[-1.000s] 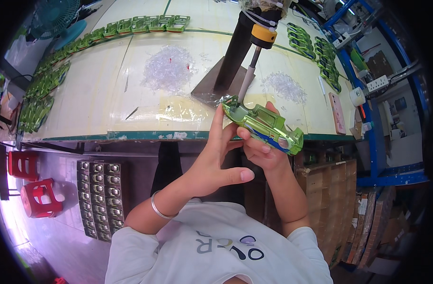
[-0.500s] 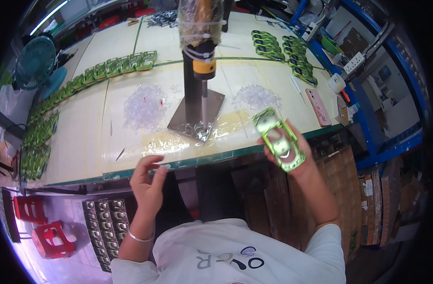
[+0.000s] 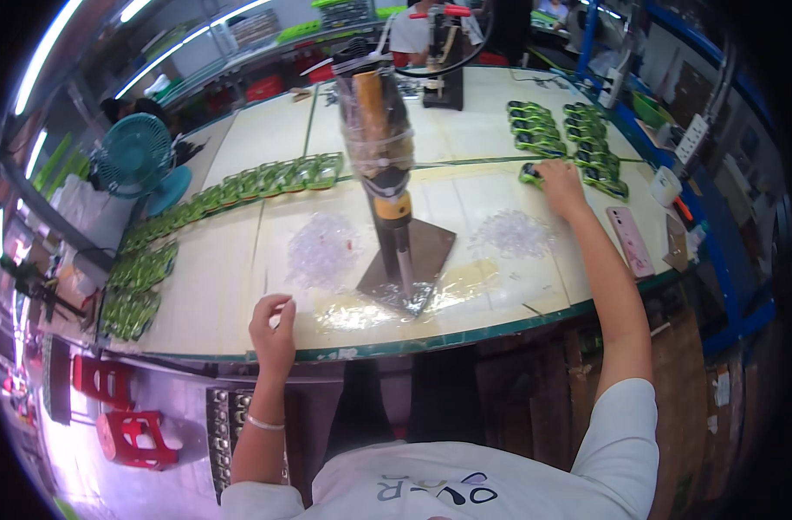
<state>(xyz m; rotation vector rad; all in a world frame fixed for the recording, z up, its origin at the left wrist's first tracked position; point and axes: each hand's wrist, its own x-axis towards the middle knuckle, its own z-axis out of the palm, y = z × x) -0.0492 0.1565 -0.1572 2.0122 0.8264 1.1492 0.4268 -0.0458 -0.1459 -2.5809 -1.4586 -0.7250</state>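
Note:
My right hand reaches out over the far right of the table, its fingers closed on a green car-shaped plastic part. The part is low at the table, just in front of two rows of similar green parts; most of it is hidden by the hand. At the table's near edge, my left hand is raised with thumb and forefinger curled close together. What they pinch, if anything, is too small to tell. Between my hands a wrapped power screwdriver points down at a brown metal plate.
Piles of small clear pieces lie left and right of the screwdriver. More green parts line the table's left. A pink phone and white cup are at the right. A green fan stands far left.
My right hand has carried the green car-shaped part from the near edge to the far right rows. My left hand's thumb and forefinger have drawn closer. The view has tilted up.

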